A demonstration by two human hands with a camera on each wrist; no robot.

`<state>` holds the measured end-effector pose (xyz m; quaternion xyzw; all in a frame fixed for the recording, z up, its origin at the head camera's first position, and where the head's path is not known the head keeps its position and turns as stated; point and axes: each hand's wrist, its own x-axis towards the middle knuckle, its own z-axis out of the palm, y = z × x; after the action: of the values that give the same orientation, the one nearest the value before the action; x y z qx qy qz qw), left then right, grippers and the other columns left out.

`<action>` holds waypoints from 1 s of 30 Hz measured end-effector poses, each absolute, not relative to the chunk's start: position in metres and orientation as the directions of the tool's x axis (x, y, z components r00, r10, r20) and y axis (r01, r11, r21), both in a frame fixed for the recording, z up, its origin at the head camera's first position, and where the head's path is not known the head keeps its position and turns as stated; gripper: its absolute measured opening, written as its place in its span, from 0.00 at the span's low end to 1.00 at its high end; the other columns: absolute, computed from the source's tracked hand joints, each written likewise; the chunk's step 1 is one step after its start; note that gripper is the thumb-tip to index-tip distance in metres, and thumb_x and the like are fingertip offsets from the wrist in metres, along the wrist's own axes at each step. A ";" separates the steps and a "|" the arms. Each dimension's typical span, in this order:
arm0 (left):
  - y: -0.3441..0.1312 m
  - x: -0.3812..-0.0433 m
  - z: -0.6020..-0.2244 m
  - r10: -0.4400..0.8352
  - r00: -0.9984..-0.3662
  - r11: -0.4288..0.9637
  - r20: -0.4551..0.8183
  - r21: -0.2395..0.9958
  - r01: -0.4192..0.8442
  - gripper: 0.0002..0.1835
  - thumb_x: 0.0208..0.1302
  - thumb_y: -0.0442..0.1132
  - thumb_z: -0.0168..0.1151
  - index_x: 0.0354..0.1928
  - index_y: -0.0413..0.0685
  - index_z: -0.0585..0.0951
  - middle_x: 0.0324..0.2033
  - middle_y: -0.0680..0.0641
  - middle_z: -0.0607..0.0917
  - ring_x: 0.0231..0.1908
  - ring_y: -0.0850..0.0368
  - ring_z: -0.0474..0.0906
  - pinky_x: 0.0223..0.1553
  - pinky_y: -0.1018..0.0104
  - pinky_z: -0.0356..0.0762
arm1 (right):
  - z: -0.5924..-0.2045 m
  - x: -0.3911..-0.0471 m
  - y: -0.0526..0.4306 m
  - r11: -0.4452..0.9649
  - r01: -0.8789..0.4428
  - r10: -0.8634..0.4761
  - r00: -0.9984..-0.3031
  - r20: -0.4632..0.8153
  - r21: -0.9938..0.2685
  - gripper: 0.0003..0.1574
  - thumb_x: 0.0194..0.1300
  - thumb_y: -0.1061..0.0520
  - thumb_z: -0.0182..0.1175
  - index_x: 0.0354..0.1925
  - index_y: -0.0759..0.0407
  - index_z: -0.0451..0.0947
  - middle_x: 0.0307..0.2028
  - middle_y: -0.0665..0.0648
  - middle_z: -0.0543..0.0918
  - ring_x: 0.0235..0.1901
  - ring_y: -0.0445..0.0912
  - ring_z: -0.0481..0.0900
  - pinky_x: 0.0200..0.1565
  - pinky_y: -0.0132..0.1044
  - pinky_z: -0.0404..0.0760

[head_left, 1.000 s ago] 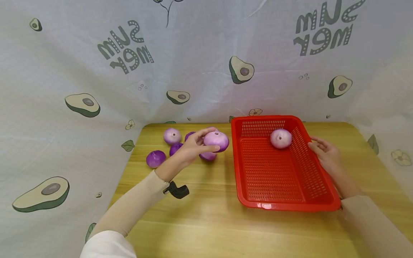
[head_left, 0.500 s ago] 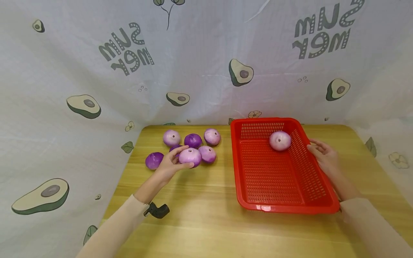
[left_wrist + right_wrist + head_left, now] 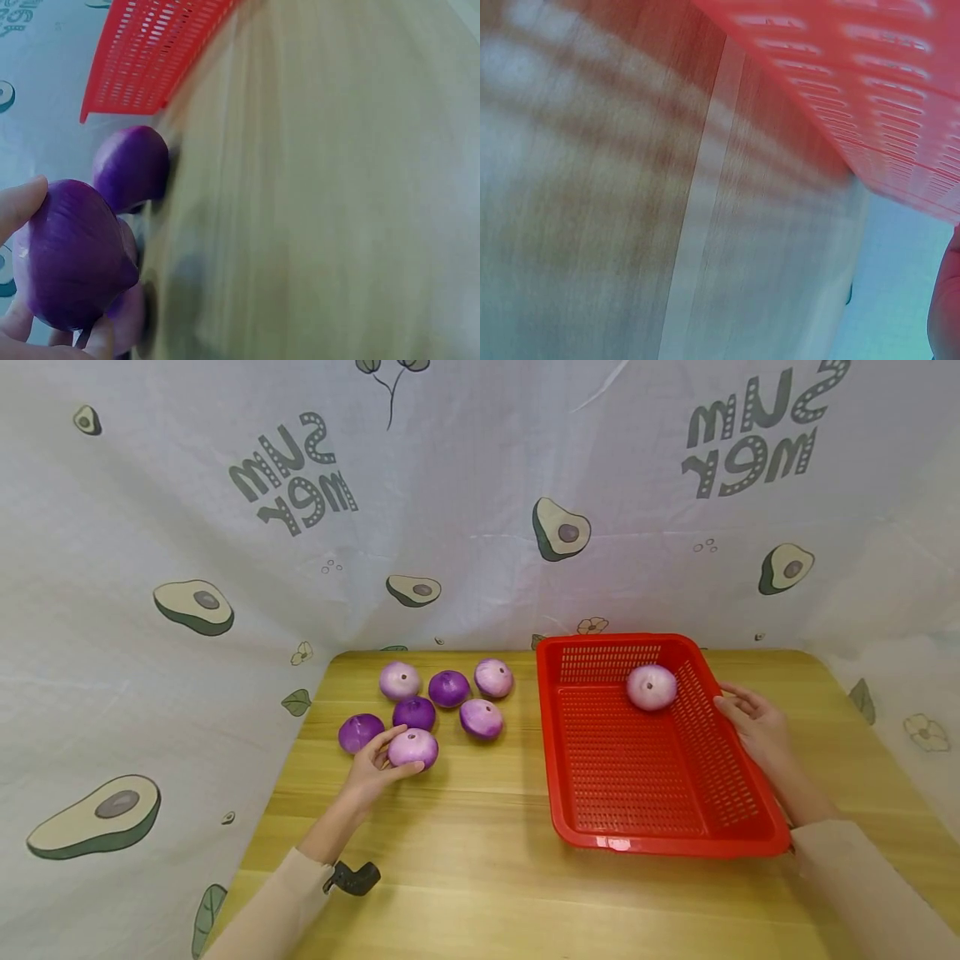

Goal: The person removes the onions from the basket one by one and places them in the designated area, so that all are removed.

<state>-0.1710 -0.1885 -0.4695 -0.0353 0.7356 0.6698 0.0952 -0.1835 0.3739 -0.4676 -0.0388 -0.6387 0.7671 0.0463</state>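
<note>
My left hand grips a purple onion between thumb and fingers at the front of a loose group of onions. The left wrist view shows this held onion close up, with its pointed end towards the table and another onion beyond it. Whether it touches the table is hard to tell. My right hand holds the right rim of a red plastic basket, thumb at the edge; its other fingers are partly hidden. One pale onion sits inside, near the back right.
Behind the held onion lie several more: a dark onion, a pale onion and a two-toned onion among them. All rest on the wooden table. A printed cloth hangs behind.
My left hand has carried its onion leftward and down, away from the basket towards the front of the group. The right hand and the basket have stayed in place.
</note>
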 end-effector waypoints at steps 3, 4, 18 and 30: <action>-0.191 -0.170 -0.477 0.039 -0.983 0.105 -0.182 0.979 -0.177 0.38 0.57 0.28 0.73 0.70 0.42 0.69 0.71 0.40 0.63 0.70 0.43 0.61 0.72 0.53 0.55 | -0.467 -0.183 0.373 -0.176 -0.026 0.123 -0.992 0.005 -0.984 0.17 0.72 0.64 0.58 0.51 0.43 0.82 0.33 0.44 0.85 0.31 0.36 0.83 0.30 0.27 0.82; -0.192 -0.170 -0.479 0.027 -0.984 0.101 -0.177 0.980 -0.174 0.38 0.56 0.28 0.73 0.69 0.41 0.69 0.71 0.40 0.64 0.70 0.43 0.61 0.72 0.53 0.55 | -0.466 -0.183 0.373 -0.179 -0.026 0.123 -0.992 0.004 -0.983 0.17 0.72 0.64 0.58 0.51 0.44 0.82 0.33 0.44 0.85 0.30 0.36 0.83 0.30 0.27 0.83; -0.198 -0.169 -0.497 -0.022 -0.988 0.047 -0.155 0.987 -0.156 0.38 0.56 0.23 0.71 0.69 0.36 0.69 0.70 0.39 0.68 0.69 0.46 0.63 0.68 0.55 0.61 | -0.463 -0.181 0.371 -0.144 -0.017 0.133 -0.991 -0.002 -0.989 0.16 0.72 0.63 0.58 0.51 0.43 0.81 0.32 0.43 0.85 0.30 0.36 0.83 0.30 0.27 0.82; -0.199 -0.170 -0.498 -0.042 -0.986 0.076 -0.160 0.984 -0.163 0.37 0.56 0.25 0.72 0.68 0.38 0.70 0.68 0.40 0.70 0.66 0.46 0.66 0.66 0.60 0.64 | -0.464 -0.180 0.370 -0.163 -0.021 0.134 -0.991 -0.001 -0.986 0.17 0.72 0.63 0.58 0.51 0.44 0.81 0.33 0.44 0.85 0.30 0.36 0.83 0.31 0.27 0.82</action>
<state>-0.1696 -0.1988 -0.4977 -0.0699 0.7320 0.6763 0.0449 -0.1801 0.3700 -0.4644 -0.0436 -0.6450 0.7613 0.0508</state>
